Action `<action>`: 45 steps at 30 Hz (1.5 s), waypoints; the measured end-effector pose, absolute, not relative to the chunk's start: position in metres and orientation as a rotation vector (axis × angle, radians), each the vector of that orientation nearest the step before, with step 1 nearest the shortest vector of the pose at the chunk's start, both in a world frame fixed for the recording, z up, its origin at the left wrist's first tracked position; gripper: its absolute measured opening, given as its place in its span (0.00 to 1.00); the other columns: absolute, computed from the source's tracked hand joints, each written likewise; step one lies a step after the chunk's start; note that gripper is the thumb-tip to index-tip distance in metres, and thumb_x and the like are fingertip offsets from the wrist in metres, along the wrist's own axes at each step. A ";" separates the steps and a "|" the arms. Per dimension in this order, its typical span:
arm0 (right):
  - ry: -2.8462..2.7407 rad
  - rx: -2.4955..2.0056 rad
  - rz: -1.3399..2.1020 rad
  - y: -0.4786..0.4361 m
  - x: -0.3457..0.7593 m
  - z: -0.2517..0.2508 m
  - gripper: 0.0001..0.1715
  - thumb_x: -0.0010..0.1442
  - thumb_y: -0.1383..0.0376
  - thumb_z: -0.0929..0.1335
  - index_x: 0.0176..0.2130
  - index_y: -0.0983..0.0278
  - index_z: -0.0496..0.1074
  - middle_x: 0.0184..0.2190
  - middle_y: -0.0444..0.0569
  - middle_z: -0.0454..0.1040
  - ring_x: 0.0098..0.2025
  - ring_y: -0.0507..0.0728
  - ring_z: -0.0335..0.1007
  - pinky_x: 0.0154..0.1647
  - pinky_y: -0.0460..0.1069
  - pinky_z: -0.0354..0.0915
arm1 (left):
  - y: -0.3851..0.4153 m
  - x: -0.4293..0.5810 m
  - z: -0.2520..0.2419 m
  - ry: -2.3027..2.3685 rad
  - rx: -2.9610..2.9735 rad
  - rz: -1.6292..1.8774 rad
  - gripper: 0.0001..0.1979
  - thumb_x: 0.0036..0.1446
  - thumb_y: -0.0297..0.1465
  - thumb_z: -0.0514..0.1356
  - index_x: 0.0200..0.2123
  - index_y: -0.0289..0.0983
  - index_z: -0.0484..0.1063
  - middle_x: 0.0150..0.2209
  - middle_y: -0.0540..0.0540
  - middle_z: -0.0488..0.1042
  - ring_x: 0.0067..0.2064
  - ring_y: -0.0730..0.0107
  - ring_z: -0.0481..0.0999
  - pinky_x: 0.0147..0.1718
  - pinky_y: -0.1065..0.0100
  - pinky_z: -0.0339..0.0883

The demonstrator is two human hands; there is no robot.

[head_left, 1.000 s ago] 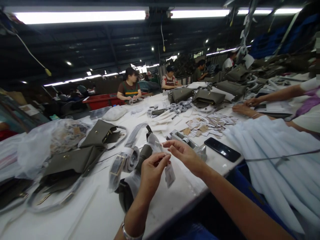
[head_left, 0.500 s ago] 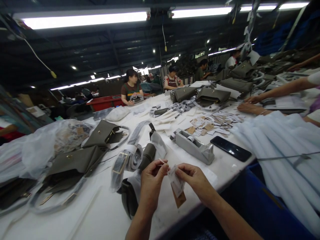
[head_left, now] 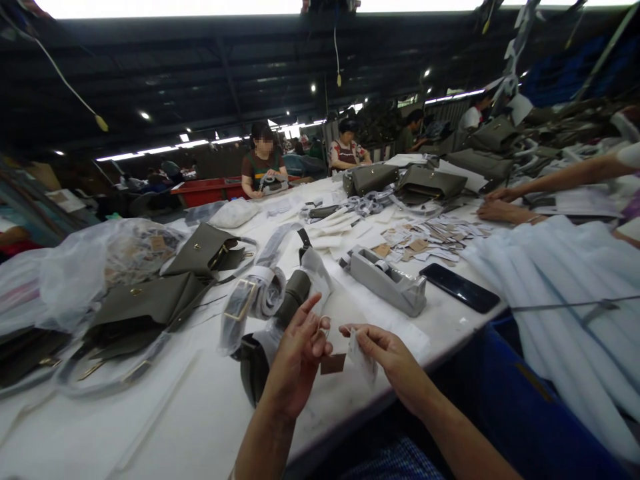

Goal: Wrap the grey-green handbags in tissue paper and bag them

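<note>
My left hand (head_left: 294, 357) is raised over the near table edge, index finger stretched and the other fingers curled about a thin tag string (head_left: 324, 323). Beside its fingertips hangs a small brown tag (head_left: 333, 363). Between the thumb and fingers of my right hand (head_left: 393, 357) is a white paper tag (head_left: 361, 359), its print too blurred to read. Just behind my left hand lies a dark olive handbag (head_left: 254, 373), partly hidden by that hand. A plastic-wrapped strap with a gold buckle (head_left: 238, 308) rests against it.
A grey tape dispenser (head_left: 385, 280) and a black phone (head_left: 459, 287) lie beyond my right hand. Loose tags (head_left: 425, 239) are heaped behind them. White foam sheets (head_left: 555, 280) fill the right. More olive handbags (head_left: 143, 310) sit left. A co-worker's hands (head_left: 505, 203) reach in.
My hands have moved slightly apart. The left fingers have opened out from a pinch, with the string looped at them. The brown tag has swung up and left, towards my left hand.
</note>
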State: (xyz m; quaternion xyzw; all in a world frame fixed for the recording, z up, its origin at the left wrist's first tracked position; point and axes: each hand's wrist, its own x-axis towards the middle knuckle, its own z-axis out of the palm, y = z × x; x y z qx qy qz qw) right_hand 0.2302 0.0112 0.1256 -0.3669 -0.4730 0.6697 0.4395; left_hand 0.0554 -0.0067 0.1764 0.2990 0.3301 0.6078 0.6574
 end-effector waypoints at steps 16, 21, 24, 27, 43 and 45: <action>-1.551 -0.880 1.544 -0.011 0.209 0.113 0.22 0.63 0.49 0.68 0.45 0.63 0.78 0.50 0.53 0.77 0.53 0.63 0.71 0.58 0.56 0.64 | -0.038 0.041 0.190 0.654 0.788 1.474 0.07 0.55 0.31 0.69 0.39 0.41 0.81 0.30 0.51 0.76 0.22 0.88 0.65 0.22 0.84 0.61; -1.662 -0.705 1.205 -0.019 0.196 0.135 0.33 0.63 0.54 0.69 0.64 0.55 0.62 0.66 0.52 0.61 0.67 0.63 0.55 0.68 0.58 0.52 | -0.048 0.049 0.197 0.834 1.019 1.461 0.07 0.58 0.32 0.66 0.41 0.42 0.81 0.36 0.47 0.81 0.35 0.73 0.79 0.37 0.74 0.73; -1.636 -0.641 1.302 -0.026 0.184 0.142 0.29 0.62 0.57 0.71 0.61 0.56 0.67 0.52 0.54 0.75 0.56 0.62 0.70 0.61 0.57 0.63 | -0.056 0.046 0.201 0.990 1.093 1.491 0.09 0.57 0.34 0.67 0.42 0.43 0.81 0.39 0.46 0.82 0.38 0.65 0.81 0.39 0.69 0.76; -1.456 -0.647 1.533 -0.028 0.178 0.144 0.20 0.63 0.54 0.70 0.52 0.59 0.72 0.26 0.47 0.78 0.29 0.56 0.76 0.33 0.50 0.73 | -0.066 0.033 0.205 1.132 1.130 1.586 0.11 0.54 0.36 0.69 0.42 0.44 0.81 0.36 0.46 0.82 0.36 0.62 0.82 0.37 0.66 0.77; -1.619 -0.915 1.321 0.021 0.128 0.174 0.21 0.59 0.50 0.71 0.40 0.65 0.80 0.18 0.45 0.75 0.16 0.51 0.69 0.18 0.45 0.66 | -0.033 -0.089 0.205 1.575 1.532 1.386 0.14 0.55 0.42 0.66 0.38 0.39 0.82 0.42 0.42 0.80 0.41 0.62 0.75 0.37 0.70 0.67; -1.669 -0.887 1.270 0.021 0.120 0.175 0.20 0.60 0.51 0.70 0.40 0.64 0.81 0.19 0.46 0.76 0.17 0.52 0.70 0.20 0.45 0.67 | -0.021 -0.093 0.211 1.408 1.562 1.182 0.14 0.54 0.42 0.66 0.38 0.39 0.82 0.41 0.42 0.80 0.40 0.61 0.75 0.39 0.68 0.67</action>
